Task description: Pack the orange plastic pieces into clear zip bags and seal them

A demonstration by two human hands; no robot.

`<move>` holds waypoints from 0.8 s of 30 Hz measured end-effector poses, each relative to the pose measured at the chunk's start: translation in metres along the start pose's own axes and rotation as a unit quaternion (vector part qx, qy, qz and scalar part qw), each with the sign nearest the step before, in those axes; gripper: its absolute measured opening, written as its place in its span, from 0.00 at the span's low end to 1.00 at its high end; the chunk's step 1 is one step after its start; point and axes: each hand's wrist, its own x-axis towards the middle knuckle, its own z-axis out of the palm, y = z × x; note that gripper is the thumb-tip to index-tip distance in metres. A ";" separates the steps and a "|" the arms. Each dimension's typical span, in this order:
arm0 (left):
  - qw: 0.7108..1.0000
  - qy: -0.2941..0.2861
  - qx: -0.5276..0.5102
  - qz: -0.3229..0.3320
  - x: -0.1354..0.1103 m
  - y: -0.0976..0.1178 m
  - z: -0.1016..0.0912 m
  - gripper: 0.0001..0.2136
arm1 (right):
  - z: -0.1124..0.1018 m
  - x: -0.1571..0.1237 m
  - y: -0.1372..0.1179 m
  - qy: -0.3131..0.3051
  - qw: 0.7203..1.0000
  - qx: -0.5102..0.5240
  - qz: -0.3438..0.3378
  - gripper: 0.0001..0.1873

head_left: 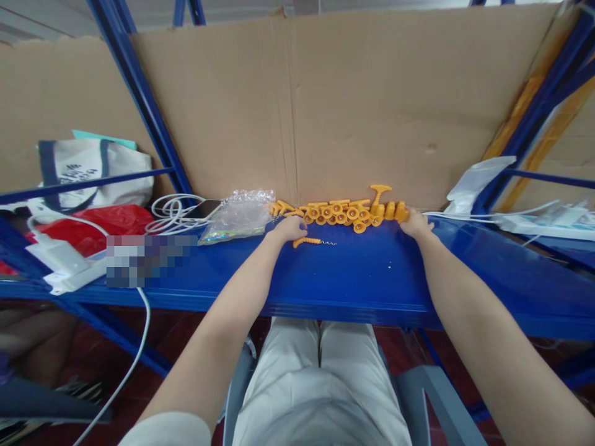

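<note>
A row of small orange plastic parts (341,212) lies along the back of the blue shelf (362,279), against a cardboard wall. My left hand (289,228) rests at the row's left end, fingers curled over the parts there. A single orange piece with a thin metal spiral (312,241) lies just right of that hand. At the row's right end, my right hand (415,223) has its fingers closed against the last orange parts.
A clear plastic bag (238,217) lies left of the row, beside a coiled white cable (173,210) and a phone. A white charger (58,257), red bag and tote sit far left. White packets (474,183) and a power strip are at right.
</note>
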 end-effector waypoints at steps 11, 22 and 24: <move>1.000 -0.007 0.008 0.003 -0.004 0.008 -0.005 0.18 | -0.003 -0.005 -0.008 0.019 0.999 0.030 0.023 0.17; 0.988 -0.149 -0.044 -0.025 -0.016 0.020 -0.027 0.15 | -0.009 -0.003 -0.011 0.008 0.996 0.073 0.056 0.22; 0.982 -0.182 -0.048 -0.035 -0.019 0.024 -0.029 0.14 | -0.011 -0.002 -0.012 -0.015 0.996 0.052 0.064 0.19</move>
